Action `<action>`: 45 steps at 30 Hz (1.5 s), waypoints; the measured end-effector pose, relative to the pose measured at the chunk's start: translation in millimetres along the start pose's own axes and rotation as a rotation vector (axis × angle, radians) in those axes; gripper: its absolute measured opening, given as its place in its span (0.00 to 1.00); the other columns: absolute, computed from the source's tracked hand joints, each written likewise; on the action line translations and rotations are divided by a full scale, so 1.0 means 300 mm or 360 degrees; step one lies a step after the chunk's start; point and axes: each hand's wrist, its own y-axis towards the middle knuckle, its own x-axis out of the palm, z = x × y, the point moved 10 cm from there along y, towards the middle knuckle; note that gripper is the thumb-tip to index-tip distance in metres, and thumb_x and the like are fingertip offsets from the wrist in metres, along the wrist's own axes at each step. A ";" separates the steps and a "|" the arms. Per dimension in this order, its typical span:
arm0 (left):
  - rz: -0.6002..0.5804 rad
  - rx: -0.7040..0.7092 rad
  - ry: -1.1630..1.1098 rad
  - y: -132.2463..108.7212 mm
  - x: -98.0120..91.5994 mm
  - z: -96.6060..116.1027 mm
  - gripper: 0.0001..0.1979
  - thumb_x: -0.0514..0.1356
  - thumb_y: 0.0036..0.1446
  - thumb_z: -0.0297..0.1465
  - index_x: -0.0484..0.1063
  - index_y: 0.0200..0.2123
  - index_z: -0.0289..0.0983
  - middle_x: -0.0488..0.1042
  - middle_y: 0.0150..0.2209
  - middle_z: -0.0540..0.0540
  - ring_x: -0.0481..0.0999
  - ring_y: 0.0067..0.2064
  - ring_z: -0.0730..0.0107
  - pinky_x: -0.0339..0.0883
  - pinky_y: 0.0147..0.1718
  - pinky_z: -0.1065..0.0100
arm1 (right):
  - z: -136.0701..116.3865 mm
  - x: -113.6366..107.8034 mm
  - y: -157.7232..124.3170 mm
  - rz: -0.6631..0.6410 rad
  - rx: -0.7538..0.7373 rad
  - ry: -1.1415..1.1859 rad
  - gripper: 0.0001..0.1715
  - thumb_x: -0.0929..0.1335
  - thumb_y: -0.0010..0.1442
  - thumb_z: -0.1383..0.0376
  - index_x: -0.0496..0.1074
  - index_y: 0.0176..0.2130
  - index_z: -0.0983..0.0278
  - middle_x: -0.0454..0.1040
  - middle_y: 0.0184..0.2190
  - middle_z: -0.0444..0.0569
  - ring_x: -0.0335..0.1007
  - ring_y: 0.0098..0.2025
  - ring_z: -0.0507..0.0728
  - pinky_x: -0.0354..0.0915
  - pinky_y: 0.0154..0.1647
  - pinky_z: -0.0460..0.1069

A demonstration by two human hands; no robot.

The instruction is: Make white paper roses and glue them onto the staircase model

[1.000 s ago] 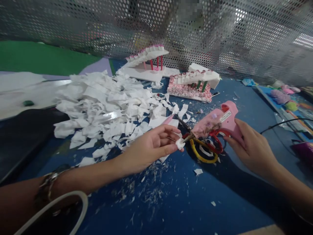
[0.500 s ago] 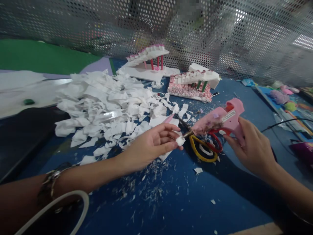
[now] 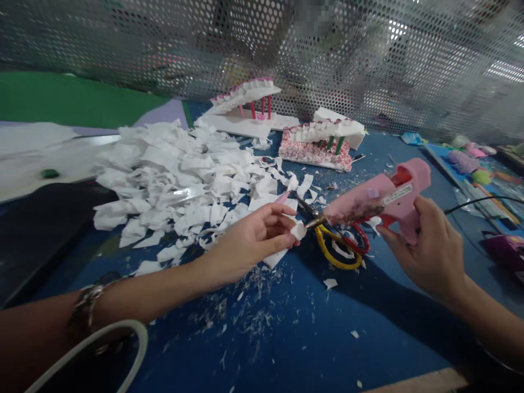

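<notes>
My left hand (image 3: 262,240) pinches a small crumpled piece of white paper (image 3: 298,230) between thumb and fingers. In my right hand (image 3: 436,254) is a pink hot glue gun (image 3: 364,202), gripped by its handle. The metal nozzle points left and sits right at the paper's edge; whether it touches cannot be made out. Under the gun lie scissors (image 3: 341,266) with yellow and red handles, partly hidden by it. A big heap of torn white paper (image 3: 176,180) spreads beyond my left hand.
Two small craft models stand at the back: a white one with red posts (image 3: 241,123) and a pink-covered one with green posts (image 3: 315,150). Behind them rises a perforated metal screen (image 3: 164,49). A black cable (image 3: 483,201) runs right. Paper scraps (image 3: 329,283) litter the blue table (image 3: 286,355).
The glue gun in my right hand has moved slightly right and up, its nozzle still close to the paper. My left hand and its paper have shifted slightly left.
</notes>
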 end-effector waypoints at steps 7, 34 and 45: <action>-0.0031 -0.0006 -0.0117 0.003 0.011 -0.001 0.21 0.62 0.53 0.36 0.62 0.49 0.39 0.71 0.40 0.46 0.75 0.41 0.69 0.69 0.46 0.63 | -0.028 0.014 0.005 -0.0009 -0.0066 0.0029 0.25 0.63 0.61 0.54 0.56 0.53 0.64 0.72 0.39 0.56 0.72 0.39 0.61 0.67 0.29 0.51; -0.0055 -0.0019 -0.0316 0.005 0.021 -0.007 0.18 0.64 0.51 0.32 0.66 0.46 0.42 0.71 0.37 0.50 0.75 0.36 0.73 0.67 0.38 0.70 | -0.021 -0.026 -0.005 0.0249 -0.0104 -0.0081 0.26 0.66 0.58 0.50 0.61 0.47 0.66 0.70 0.34 0.51 0.68 0.31 0.54 0.58 0.21 0.45; -0.0070 0.0010 -0.0310 0.010 0.018 -0.008 0.13 0.64 0.52 0.33 0.68 0.41 0.40 0.72 0.37 0.50 0.73 0.38 0.75 0.66 0.41 0.71 | 0.115 0.003 0.033 0.0081 0.0238 0.0117 0.30 0.61 0.60 0.47 0.63 0.50 0.67 0.70 0.31 0.52 0.67 0.29 0.57 0.62 0.26 0.50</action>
